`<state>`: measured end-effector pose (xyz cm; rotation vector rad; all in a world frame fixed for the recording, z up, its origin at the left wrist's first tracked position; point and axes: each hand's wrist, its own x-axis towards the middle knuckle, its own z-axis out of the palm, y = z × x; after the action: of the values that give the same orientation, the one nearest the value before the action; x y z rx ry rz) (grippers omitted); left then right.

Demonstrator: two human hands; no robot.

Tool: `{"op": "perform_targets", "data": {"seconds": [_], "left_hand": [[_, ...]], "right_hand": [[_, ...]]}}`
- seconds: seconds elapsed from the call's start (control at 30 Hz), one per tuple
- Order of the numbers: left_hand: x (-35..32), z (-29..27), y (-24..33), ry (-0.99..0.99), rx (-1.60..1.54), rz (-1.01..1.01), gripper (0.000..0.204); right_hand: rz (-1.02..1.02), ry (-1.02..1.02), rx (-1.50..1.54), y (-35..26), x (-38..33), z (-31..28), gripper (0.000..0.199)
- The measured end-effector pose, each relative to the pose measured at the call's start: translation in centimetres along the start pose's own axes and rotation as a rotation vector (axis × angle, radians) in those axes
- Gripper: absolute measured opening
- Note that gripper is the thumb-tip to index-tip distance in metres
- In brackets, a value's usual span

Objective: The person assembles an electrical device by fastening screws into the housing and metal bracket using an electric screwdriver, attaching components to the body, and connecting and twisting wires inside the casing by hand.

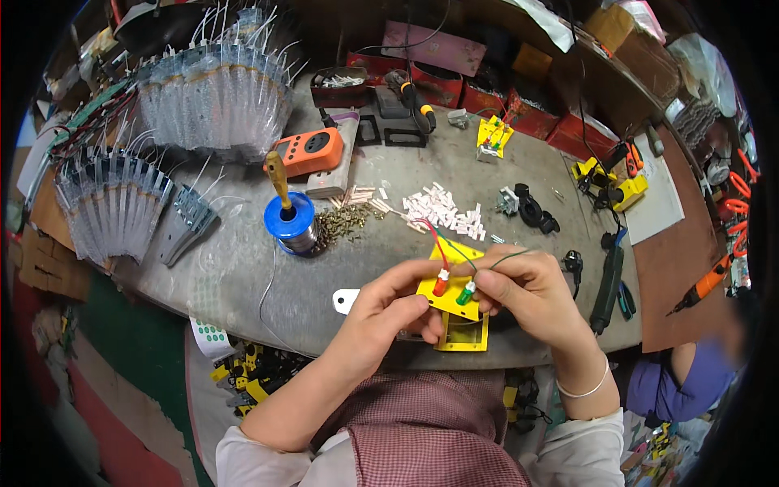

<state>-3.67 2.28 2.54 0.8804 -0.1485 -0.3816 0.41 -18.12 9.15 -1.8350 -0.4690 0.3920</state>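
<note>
At the workbench's (pixel 243 268) near edge, my left hand (pixel 388 312) and right hand (pixel 531 294) both grip a yellow plastic panel (pixel 452 299) fitted with red (pixel 440 284) and green indicator lamps (pixel 465 294).

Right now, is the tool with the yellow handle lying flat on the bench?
No, the tool stands upright, stuck in the middle of the blue solder spool, up and to the left of both hands.
</note>
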Motion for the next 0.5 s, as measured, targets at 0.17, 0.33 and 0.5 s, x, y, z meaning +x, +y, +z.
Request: {"op": "perform_targets", "data": {"seconds": [0.17, 0.33, 0.5], "left_hand": [[-0.4, 2.0, -1.2, 0.281, 0.258, 0.125, 0.033], [-0.8, 1.9, -2.4, 0.367, 0.388, 0.152, 0.030], [-1.1, 1.9, -2.4, 0.296, 0.523, 0.210, 0.031]], "right_hand": [[-0.259, 0.460, -0.083, 1.4, -1.1, 2.2, 0.011], [-0.569, 0.228, -0.475, 1.3, -1.4, 1.9, 0.017], [-0.398, 0.296, -0.480, 1.4, -0.5, 2.2, 0.019]]}}
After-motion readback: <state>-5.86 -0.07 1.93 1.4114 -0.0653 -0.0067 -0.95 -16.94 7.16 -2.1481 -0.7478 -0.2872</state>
